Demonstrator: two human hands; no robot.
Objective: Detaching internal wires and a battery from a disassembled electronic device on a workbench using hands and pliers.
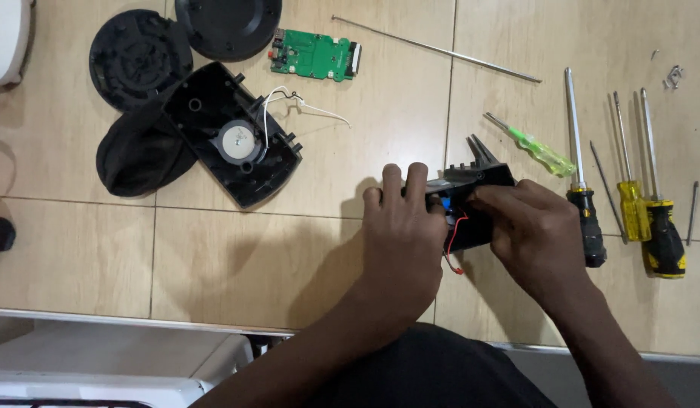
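A small black plastic housing piece [478,177] with a red wire [453,249] hanging from it is gripped by both my hands above the tiled floor. My left hand [403,234] wraps its left end, fingers curled over the top. My right hand [535,227] grips the right side, thumb pressing into the open interior where something blue shows. Most of the piece is hidden under my fingers.
A black speaker shell [233,132] with white wires lies at upper left, beside two round black covers [138,57] and a green circuit board [314,55]. Several screwdrivers [580,174] lie at right, a thin metal rod [437,49] at top, small screws [673,77] far right.
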